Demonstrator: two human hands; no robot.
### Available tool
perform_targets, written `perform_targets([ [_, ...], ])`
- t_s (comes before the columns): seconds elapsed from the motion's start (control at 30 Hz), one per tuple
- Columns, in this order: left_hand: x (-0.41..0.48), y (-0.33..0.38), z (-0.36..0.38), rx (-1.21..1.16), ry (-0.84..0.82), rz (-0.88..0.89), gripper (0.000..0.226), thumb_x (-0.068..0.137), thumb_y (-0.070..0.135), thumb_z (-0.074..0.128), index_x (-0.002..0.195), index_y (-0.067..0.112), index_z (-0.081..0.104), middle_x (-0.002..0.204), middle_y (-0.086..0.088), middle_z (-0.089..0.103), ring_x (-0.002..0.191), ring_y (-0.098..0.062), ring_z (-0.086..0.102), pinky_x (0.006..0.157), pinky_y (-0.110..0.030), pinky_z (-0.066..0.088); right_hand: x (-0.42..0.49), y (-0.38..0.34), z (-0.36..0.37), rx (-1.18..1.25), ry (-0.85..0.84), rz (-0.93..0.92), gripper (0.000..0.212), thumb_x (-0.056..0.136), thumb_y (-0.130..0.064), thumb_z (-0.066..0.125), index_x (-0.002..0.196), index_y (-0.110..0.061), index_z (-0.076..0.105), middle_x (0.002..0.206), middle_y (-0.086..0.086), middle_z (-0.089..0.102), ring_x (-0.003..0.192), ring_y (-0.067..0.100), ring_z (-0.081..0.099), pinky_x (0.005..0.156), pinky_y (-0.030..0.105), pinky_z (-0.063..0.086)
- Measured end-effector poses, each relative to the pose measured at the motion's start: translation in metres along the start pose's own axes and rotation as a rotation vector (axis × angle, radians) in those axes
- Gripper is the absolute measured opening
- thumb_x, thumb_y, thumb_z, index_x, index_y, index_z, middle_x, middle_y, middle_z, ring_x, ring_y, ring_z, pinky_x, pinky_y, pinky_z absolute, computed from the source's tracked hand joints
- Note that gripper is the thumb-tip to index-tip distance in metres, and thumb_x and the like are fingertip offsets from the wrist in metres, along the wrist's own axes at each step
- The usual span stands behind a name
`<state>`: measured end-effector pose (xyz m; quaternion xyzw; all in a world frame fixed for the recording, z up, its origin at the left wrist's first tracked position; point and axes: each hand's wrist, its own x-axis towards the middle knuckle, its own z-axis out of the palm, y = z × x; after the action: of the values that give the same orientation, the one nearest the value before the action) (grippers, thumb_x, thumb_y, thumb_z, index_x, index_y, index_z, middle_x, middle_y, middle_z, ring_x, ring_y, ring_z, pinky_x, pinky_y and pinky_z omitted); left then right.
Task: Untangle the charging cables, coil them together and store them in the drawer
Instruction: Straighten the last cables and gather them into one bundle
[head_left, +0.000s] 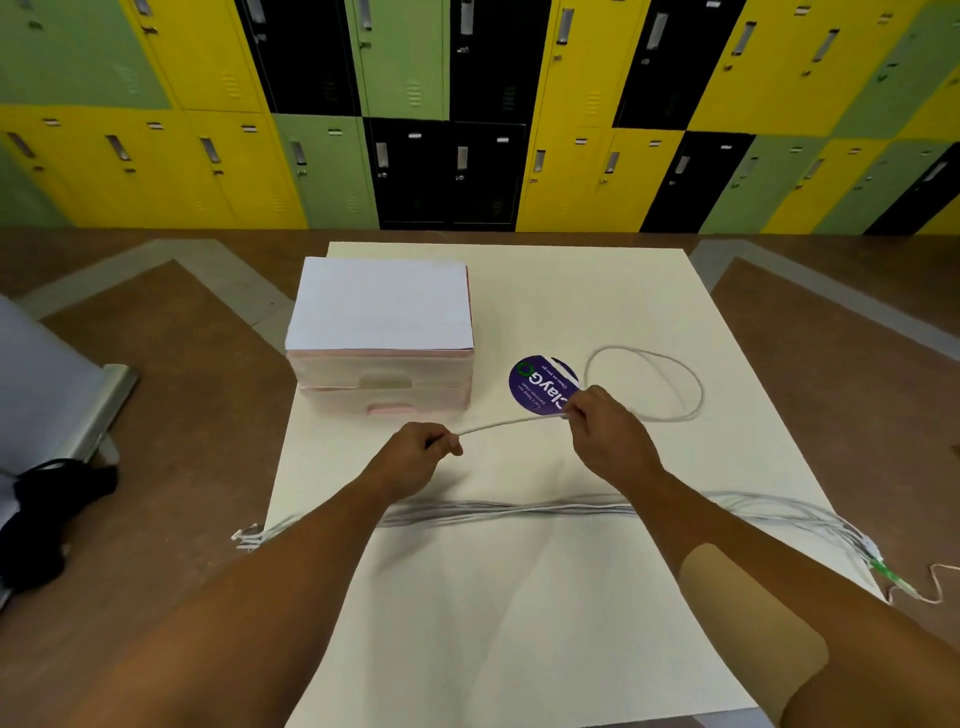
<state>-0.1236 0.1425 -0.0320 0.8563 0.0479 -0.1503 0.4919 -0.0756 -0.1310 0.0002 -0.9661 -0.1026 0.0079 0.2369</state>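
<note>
A white charging cable (511, 422) is stretched between my two hands above the white table (519, 597). My left hand (421, 452) grips one end of it. My right hand (602, 431) pinches it further along, and beyond that hand it runs into a loop (644, 384) lying on the table. Several other grey and white cables (509, 506) lie straightened in a bundle across the table under my forearms, with plugs at both ends. A small pink-and-white drawer unit (382, 364) stands at the back left of the table, and both its drawers look closed.
A round purple sticker (535, 387) lies on the table beside the drawer unit. Dark fabric (47, 514) and a grey metal-edged object (78, 400) sit on the brown floor at left. Coloured lockers (467, 114) line the wall behind.
</note>
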Motion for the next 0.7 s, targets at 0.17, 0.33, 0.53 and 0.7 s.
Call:
perform_targets([
  [0.17, -0.010, -0.018, -0.005, 0.214, -0.007, -0.003, 0.025, 0.096, 0.041, 0.055, 0.082, 0.034, 0.074, 0.081, 0.014, 0.069, 0.079, -0.007, 0.061, 0.073, -0.029, 0.047, -0.006, -0.025, 0.018, 0.037, -0.343, -0.033, 0.020, 0.094, -0.020, 0.057, 0.111, -0.021, 0.066, 0.108, -0.004, 0.063, 0.088, 0.014, 0.060, 0.083, 0.029, 0.048],
  [0.33, -0.017, -0.009, 0.001, 0.358, -0.012, 0.076, 0.027, 0.098, 0.043, 0.050, 0.090, 0.033, 0.074, 0.073, 0.013, 0.061, 0.069, -0.006, 0.055, 0.063, -0.024, 0.037, -0.008, -0.077, 0.045, 0.096, -0.529, -0.156, 0.021, 0.099, -0.024, 0.051, 0.111, -0.020, 0.068, 0.103, -0.006, 0.065, 0.093, 0.014, 0.061, 0.083, 0.030, 0.048],
  [0.53, -0.030, -0.026, -0.017, 0.536, -0.083, 0.162, 0.030, 0.103, 0.032, 0.040, 0.100, 0.025, 0.068, 0.099, 0.008, 0.062, 0.087, -0.013, 0.057, 0.073, -0.028, 0.039, -0.010, -0.105, 0.070, 0.002, -0.540, -0.221, 0.020, 0.099, -0.028, 0.053, 0.105, -0.022, 0.071, 0.099, -0.004, 0.071, 0.087, 0.016, 0.063, 0.074, 0.031, 0.048],
  [0.7, -0.046, -0.040, -0.032, 0.634, -0.042, 0.243, 0.023, 0.102, 0.036, 0.043, 0.102, 0.028, 0.065, 0.093, 0.008, 0.069, 0.077, -0.014, 0.054, 0.067, -0.030, 0.038, -0.014, -0.119, 0.079, -0.054, -0.566, -0.214, 0.019, 0.097, -0.036, 0.055, 0.094, -0.022, 0.067, 0.087, -0.004, 0.065, 0.077, 0.016, 0.056, 0.062, 0.029, 0.037],
])
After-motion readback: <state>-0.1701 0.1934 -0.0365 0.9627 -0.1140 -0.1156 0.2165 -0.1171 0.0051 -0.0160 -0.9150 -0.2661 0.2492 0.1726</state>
